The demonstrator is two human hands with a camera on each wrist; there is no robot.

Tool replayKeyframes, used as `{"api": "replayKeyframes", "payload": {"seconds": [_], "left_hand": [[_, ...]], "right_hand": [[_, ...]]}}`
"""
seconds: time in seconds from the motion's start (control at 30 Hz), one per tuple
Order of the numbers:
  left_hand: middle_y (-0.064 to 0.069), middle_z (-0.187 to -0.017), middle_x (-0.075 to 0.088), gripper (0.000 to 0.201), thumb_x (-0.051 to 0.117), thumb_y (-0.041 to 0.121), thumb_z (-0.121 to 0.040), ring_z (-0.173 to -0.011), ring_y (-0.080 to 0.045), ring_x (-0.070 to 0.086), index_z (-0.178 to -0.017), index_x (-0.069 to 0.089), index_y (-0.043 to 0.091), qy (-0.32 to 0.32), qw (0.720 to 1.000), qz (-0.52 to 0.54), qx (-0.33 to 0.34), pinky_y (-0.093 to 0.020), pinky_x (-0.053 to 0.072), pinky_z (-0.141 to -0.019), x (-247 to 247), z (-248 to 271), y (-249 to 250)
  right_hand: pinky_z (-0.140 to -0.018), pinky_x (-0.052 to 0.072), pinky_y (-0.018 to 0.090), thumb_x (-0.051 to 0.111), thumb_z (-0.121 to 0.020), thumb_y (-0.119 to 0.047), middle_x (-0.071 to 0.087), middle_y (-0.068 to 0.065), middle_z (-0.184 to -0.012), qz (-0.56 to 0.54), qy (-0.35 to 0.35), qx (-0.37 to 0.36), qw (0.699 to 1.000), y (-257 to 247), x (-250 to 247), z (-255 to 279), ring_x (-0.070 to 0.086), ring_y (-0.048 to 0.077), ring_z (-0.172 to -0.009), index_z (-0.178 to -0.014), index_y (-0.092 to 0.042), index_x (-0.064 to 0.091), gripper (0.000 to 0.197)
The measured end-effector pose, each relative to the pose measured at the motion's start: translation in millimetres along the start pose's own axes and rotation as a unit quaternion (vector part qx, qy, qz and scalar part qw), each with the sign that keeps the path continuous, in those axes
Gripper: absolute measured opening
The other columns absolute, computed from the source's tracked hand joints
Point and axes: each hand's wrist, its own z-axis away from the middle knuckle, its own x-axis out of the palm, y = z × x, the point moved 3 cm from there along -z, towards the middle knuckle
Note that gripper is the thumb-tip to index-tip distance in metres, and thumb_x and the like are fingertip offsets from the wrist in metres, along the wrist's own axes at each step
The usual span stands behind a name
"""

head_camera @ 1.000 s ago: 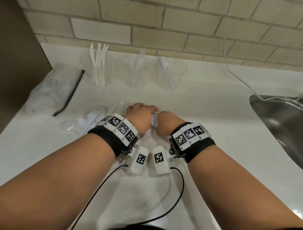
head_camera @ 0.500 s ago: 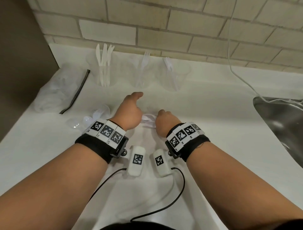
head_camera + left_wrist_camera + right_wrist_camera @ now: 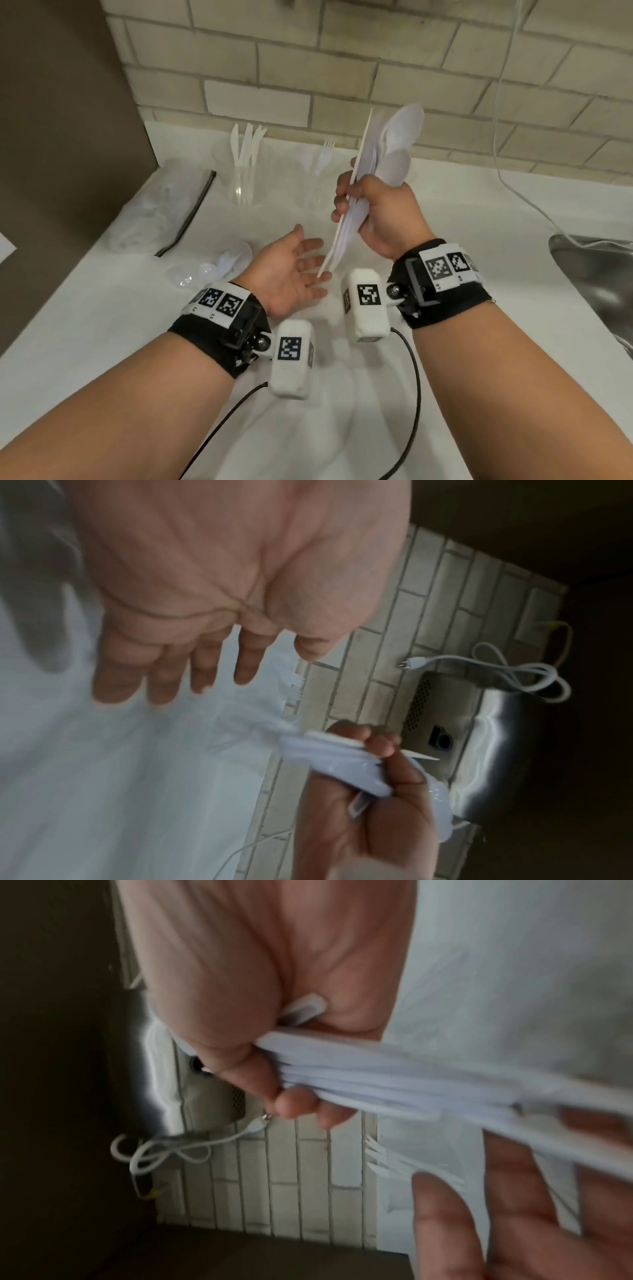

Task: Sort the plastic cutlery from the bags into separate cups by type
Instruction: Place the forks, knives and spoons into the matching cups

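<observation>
Three cups [image 3: 245, 178] line the far bench [image 3: 479, 274] edge; sink [image 3: 596, 274] right. Your right hand [image 3: 380, 212] is raised, clenching a cutlery bundle [image 3: 383, 154]; left hand [image 3: 291, 274] palm-up, fingers spread, beneath it.

White cutlery bundle [image 3: 380, 164]; black-and-white checked wristbands [image 3: 219, 303]; seemingly beige brick wall [image 3: 342, 61].

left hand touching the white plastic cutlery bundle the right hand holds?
Cannot tell. In the head view the bundle of white plastic cutlery, gripped by the right hand, ends over the open left hand's fingers; no view plainly shows contact or gap.
</observation>
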Motion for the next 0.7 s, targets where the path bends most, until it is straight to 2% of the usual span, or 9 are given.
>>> {"api": "replayKeyframes", "payload": {"seconds": [0.07, 0.13, 0.23, 0.3, 0.37, 0.43, 0.5, 0.57, 0.7], "left_hand": [[-0.016, -0.102, 0.058, 0.052, 0.036, 0.054, -0.096, -0.089, -0.032, 0.057, -0.114, 0.057, 0.01, -0.016, 0.999, 0.003, -0.029, -0.047, 0.046, -0.088, 4.8, 3.3, -1.2], [-0.021, -0.099, 0.06, 0.051, 0.034, 0.049, -0.098, -0.093, -0.036, 0.058, -0.109, 0.058, 0.006, -0.008, 0.999, 0.015, -0.04, -0.046, 0.048, -0.087, 9.4, 7.2, -0.2], [-0.027, -0.106, 0.06, 0.05, 0.033, 0.037, -0.101, -0.112, -0.037, 0.055, -0.11, 0.057, -0.006, 0.023, 0.996, 0.082, -0.037, -0.043, 0.045, -0.096, 8.8, 7.6, 3.6], [-0.027, -0.113, 0.06, 0.052, 0.031, 0.035, -0.102, -0.115, -0.037, 0.056, -0.115, 0.054, -0.01, 0.003, 0.993, 0.118, -0.029, -0.043, 0.046, -0.098, 10.1, 8.6, 7.5], [-0.025, -0.109, 0.062, 0.055, 0.028, 0.039, -0.102, -0.109, -0.036, 0.058, -0.113, 0.057, -0.007, -0.031, 0.99, 0.134, -0.02, -0.045, 0.044, -0.101, 13.9, 12.7, 12.4], [-0.023, -0.105, 0.062, 0.057, 0.026, 0.042, -0.102, -0.107, -0.035, 0.057, -0.112, 0.059, -0.003, -0.044, 0.99, 0.133, -0.018, -0.047, 0.042, -0.102, 14.0, 14.6, 15.8], [-0.026, -0.115, 0.06, 0.06, 0.025, 0.044, -0.102, -0.115, -0.037, 0.055, -0.121, 0.054, -0.005, -0.032, 0.991, 0.125, -0.025, -0.047, 0.042, -0.102, 11.8, 15.7, 16.9], [-0.028, -0.125, 0.056, 0.064, 0.025, 0.044, -0.102, -0.121, -0.037, 0.053, -0.127, 0.048, -0.009, -0.033, 0.987, 0.156, -0.024, -0.047, 0.042, -0.103, 10.3, 16.3, 18.0], [-0.025, -0.125, 0.06, 0.058, 0.027, 0.043, -0.102, -0.12, -0.033, 0.056, -0.119, 0.054, -0.006, -0.048, 0.978, 0.201, 0.002, -0.048, 0.039, -0.107, 12.3, 19.8, 22.9]], "right_hand": [[-0.057, 0.046, 0.033, 0.05, -0.07, 0.0, 0.055, 0.008, -0.067, -0.009, -0.013, -0.022, 1.0, 3.0, 8.4, -2.7, 0.046, 0.021, -0.053, -0.06, -0.017, 0.067, 0.027], [-0.058, 0.047, 0.034, 0.051, -0.072, 0.0, 0.055, 0.006, -0.065, -0.012, -0.009, -0.037, 0.999, 7.1, 14.1, -5.4, 0.047, 0.021, -0.052, -0.058, -0.018, 0.068, 0.028], [-0.056, 0.048, 0.032, 0.055, -0.076, 0.003, 0.056, 0.008, -0.067, 0.047, -0.003, -0.068, 0.997, 11.3, 17.4, -9.3, 0.051, 0.023, -0.052, -0.076, -0.006, 0.059, 0.01], [-0.054, 0.05, 0.029, 0.06, -0.08, 0.003, 0.059, 0.01, -0.072, 0.112, 0.0, -0.081, 0.99, 18.1, 17.4, -8.5, 0.059, 0.026, -0.058, -0.089, -0.001, 0.056, 0.01], [-0.06, 0.055, 0.033, 0.066, -0.082, 0.0, 0.063, 0.009, -0.073, 0.146, 0.007, -0.076, 0.986, 27.9, 16.8, -5.6, 0.066, 0.025, -0.066, -0.091, 0.003, 0.06, 0.012], [-0.073, 0.059, 0.043, 0.07, -0.081, -0.001, 0.066, 0.006, -0.072, 0.149, 0.007, -0.072, 0.986, 36.4, 16.6, -3.6, 0.068, 0.022, -0.07, -0.086, 0.0, 0.063, 0.009], [-0.082, 0.058, 0.048, 0.072, -0.079, -0.001, 0.067, 0.003, -0.071, 0.13, 0.012, -0.069, 0.989, 41.0, 16.1, -3.9, 0.069, 0.02, -0.073, -0.08, -0.004, 0.065, 0.007], [-0.086, 0.057, 0.044, 0.074, -0.077, 0.0, 0.07, 0.002, -0.075, 0.131, 0.02, -0.063, 0.989, 43.0, 15.9, -4.1, 0.069, 0.02, -0.078, -0.076, -0.01, 0.069, 0.011], [-0.074, 0.056, 0.03, 0.073, -0.075, 0.005, 0.071, 0.003, -0.077, 0.151, 0.014, -0.039, 0.988, 49.4, 18.1, -0.9, 0.069, 0.015, -0.077, -0.075, -0.012, 0.07, 0.018]]}}
